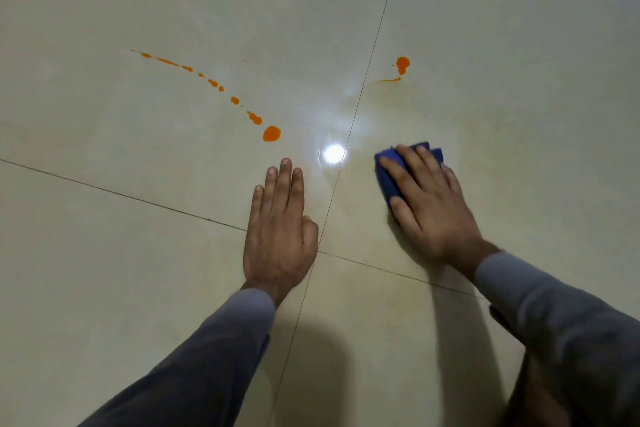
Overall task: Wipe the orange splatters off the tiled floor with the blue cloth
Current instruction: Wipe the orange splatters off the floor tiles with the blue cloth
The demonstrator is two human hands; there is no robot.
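Pressed flat under the right hand (431,208), the blue cloth (389,175) lies bunched on the tiled floor (138,270), with the fingers spread over its top and the thumb laid along its near edge; whether those fingers curl round the fabric or only push down on it cannot be told. Cloth shows past the fingertips and along the thumb side. Faint yellowish smearing marks the glossy tile around the cloth, and a bright lamp reflection (333,153) sits just to its left, on the grout line.

Across that line the left hand (280,236) rests palm down on the floor, fingers straight and close together, holding nothing. Both arms wear grey sleeves (554,315).

Just beyond the left fingertips lies the largest drop of an orange trail (256,118), which curves away up and to the left in shrinking spots. A separate orange blot (402,63) with a thin tail sits farther off, beyond the cloth on the right-hand tile.
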